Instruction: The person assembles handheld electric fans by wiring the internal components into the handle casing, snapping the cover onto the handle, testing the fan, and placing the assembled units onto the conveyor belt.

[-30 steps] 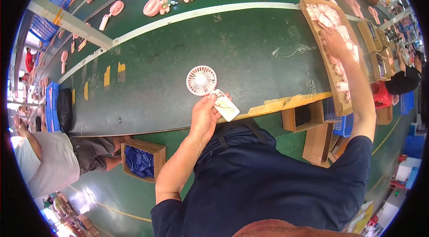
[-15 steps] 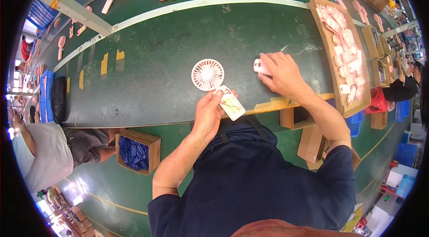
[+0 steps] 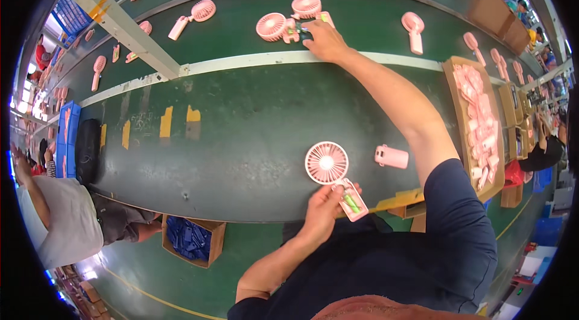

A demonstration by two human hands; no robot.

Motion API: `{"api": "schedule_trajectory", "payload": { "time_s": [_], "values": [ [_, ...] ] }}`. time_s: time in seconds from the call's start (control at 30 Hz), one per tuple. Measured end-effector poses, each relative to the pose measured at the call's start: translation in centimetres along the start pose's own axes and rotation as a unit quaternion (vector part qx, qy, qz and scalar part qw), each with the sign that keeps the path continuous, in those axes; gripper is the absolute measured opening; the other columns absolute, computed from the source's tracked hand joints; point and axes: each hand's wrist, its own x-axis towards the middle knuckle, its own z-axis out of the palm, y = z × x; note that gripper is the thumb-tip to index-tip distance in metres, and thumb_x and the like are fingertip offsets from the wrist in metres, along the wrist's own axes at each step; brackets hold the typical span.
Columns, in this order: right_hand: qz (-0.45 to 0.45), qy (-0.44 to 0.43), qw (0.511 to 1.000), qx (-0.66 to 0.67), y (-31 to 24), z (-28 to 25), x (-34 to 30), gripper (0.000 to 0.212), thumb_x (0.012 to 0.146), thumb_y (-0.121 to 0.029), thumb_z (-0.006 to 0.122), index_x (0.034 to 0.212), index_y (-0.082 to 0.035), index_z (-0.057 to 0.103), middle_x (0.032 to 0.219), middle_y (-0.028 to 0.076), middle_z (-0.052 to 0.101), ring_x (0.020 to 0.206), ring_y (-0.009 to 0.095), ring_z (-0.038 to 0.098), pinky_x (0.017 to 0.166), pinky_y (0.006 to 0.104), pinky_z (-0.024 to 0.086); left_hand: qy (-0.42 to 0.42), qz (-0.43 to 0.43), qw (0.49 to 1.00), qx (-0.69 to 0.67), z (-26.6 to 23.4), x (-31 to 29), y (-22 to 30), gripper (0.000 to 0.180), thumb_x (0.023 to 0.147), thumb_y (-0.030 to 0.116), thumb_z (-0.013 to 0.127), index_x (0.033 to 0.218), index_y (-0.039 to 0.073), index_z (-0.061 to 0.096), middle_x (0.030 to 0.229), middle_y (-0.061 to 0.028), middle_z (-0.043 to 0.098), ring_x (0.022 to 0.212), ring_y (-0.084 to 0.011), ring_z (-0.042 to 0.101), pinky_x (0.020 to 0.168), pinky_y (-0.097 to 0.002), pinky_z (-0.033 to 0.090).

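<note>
- The left hand [image 3: 322,211] is closed around the open handle of a pink handheld fan [image 3: 333,172], at the near edge of the green table [image 3: 241,139]; a green part is seen inside the handle.
- The fan's round head is laid flat on the table, just above the left hand.
- A small pink handle cover [image 3: 391,156] lies just to the right of the fan head, untouched.
- The right hand [image 3: 325,41] is extended far across the table, its fingers resting on a cluster of pink fans [image 3: 289,21]; whether anything is grasped cannot be told.
- A cardboard tray of pink parts [image 3: 476,121] is placed at the right.
</note>
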Motion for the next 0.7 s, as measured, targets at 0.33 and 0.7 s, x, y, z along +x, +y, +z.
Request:
{"api": "schedule_trajectory", "payload": {
  "time_s": [0.33, 0.7],
  "values": [
    [0.185, -0.081, 0.965, 0.170, -1.0, 3.1, 6.5, 0.045, 0.077, -0.020, 0.079, 0.119, -0.005, 0.074, 0.103, 0.010, 0.077, 0.097, 0.022, 0.073, 0.089, 0.0339, 0.054, -0.033, -0.022, 0.999, 0.013, -0.7, 0.1, 1.0, 0.035, 0.111, 0.022, 0.044, 0.135, -0.003, 0.053, 0.135, -0.0170, 0.063, 0.127, -0.0297, 0.062, 0.103, -0.0452, 0.055],
    [0.130, -0.136, 0.853, 0.486, -19.1, 0.5, -2.6, 0.012, 0.083, 0.001, 0.067, 0.093, 0.001, 0.072, 0.078, 0.012, 0.072, 0.058, 0.016, 0.070, 0.057, 0.0317, 0.057, -0.025, -0.022, 0.999, 0.013, -0.3, -0.3, 1.3, 0.033, 0.111, 0.022, 0.045, 0.132, -0.001, 0.055, 0.130, -0.0157, 0.065, 0.123, -0.0277, 0.065, 0.101, -0.0442, 0.057]
  ]
}}
